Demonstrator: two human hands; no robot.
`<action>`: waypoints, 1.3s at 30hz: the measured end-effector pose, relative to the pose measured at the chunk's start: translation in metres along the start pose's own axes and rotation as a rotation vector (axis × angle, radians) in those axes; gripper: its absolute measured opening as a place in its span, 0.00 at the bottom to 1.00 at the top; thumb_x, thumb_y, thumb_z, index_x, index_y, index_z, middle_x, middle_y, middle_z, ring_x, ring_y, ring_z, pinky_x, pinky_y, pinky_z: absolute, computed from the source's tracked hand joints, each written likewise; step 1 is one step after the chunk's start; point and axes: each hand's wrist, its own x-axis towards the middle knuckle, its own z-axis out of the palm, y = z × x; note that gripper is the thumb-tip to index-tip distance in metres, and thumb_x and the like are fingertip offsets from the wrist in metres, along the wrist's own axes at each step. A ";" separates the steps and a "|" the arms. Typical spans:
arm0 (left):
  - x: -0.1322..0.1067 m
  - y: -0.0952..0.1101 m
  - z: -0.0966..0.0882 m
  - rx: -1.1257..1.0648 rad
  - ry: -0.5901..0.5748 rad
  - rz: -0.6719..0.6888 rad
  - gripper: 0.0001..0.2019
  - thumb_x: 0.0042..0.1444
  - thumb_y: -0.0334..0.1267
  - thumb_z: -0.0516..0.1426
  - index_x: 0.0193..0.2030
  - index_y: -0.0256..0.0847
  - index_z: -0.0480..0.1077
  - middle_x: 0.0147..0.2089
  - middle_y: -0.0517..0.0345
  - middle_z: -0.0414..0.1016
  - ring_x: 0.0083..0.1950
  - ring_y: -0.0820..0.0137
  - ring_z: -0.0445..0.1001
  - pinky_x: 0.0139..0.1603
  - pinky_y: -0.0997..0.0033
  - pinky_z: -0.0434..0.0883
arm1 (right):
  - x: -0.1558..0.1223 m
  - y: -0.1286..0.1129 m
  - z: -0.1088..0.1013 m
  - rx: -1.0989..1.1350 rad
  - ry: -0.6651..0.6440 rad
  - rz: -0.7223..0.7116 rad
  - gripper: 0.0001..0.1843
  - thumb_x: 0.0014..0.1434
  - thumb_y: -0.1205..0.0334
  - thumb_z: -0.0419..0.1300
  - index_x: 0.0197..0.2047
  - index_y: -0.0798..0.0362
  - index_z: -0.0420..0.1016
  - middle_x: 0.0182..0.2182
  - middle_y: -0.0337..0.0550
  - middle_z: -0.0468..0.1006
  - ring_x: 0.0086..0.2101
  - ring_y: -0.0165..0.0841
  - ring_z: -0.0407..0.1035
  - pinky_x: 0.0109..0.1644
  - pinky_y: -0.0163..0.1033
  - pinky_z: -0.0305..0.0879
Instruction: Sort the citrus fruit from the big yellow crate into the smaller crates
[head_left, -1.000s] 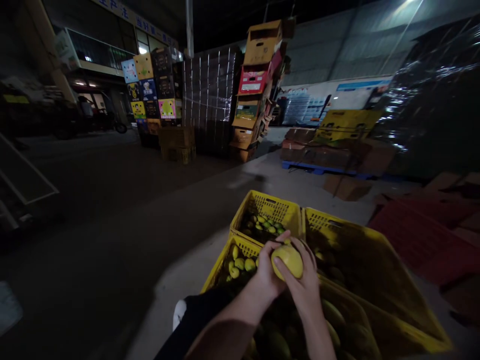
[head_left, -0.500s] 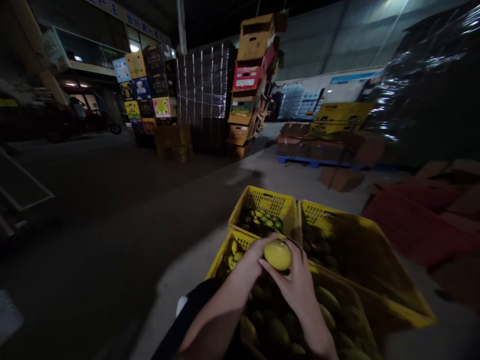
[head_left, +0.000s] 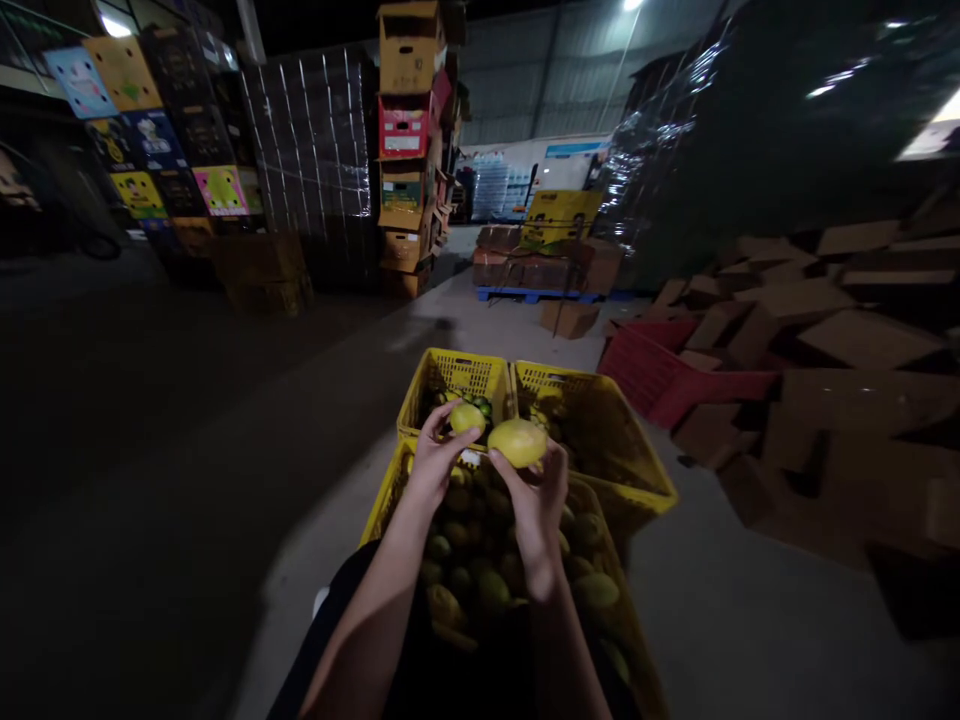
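My left hand grips a small yellow lemon between thumb and fingers. In my right hand is a larger yellow lemon, held up beside the first with a narrow gap between them. Both hands are above the near yellow crate, which holds many green and yellowish fruits, dim in shadow. Behind it stands a smaller-looking yellow crate with green fruit inside. To its right, another yellow crate has fruit in its shaded interior.
Flattened and loose cardboard boxes are heaped on the right around a red crate. Ahead, a blue pallet carries boxes near a tall carton stack. Wrapped dark stacks stand farther left on the concrete floor.
My hands were together around one visible lemon; now they are apart, each showing its own lemon. The view has turned right, so the crates and stacks appear farther left.
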 end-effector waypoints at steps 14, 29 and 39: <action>0.004 0.003 -0.012 -0.064 0.069 -0.206 0.17 0.43 0.40 0.69 0.42 0.40 0.78 0.45 0.53 0.80 0.46 0.66 0.77 0.49 0.67 0.74 | 0.006 -0.004 -0.003 0.522 -0.125 0.258 0.14 0.43 0.59 0.70 0.35 0.48 0.77 0.37 0.37 0.79 0.41 0.34 0.73 0.49 0.41 0.68; -0.016 -0.018 0.009 0.196 -0.018 0.050 0.23 0.45 0.49 0.67 0.45 0.38 0.78 0.49 0.48 0.79 0.56 0.58 0.73 0.60 0.60 0.67 | -0.006 -0.002 0.009 0.409 -0.059 0.336 0.22 0.45 0.52 0.70 0.43 0.50 0.76 0.45 0.45 0.79 0.45 0.42 0.75 0.48 0.49 0.73; -0.014 -0.016 0.004 0.253 0.004 0.007 0.24 0.48 0.58 0.63 0.45 0.43 0.72 0.43 0.56 0.76 0.43 0.67 0.74 0.44 0.69 0.72 | -0.006 -0.003 0.008 0.411 -0.026 0.506 0.21 0.52 0.38 0.59 0.42 0.43 0.73 0.40 0.39 0.81 0.37 0.37 0.75 0.30 0.40 0.71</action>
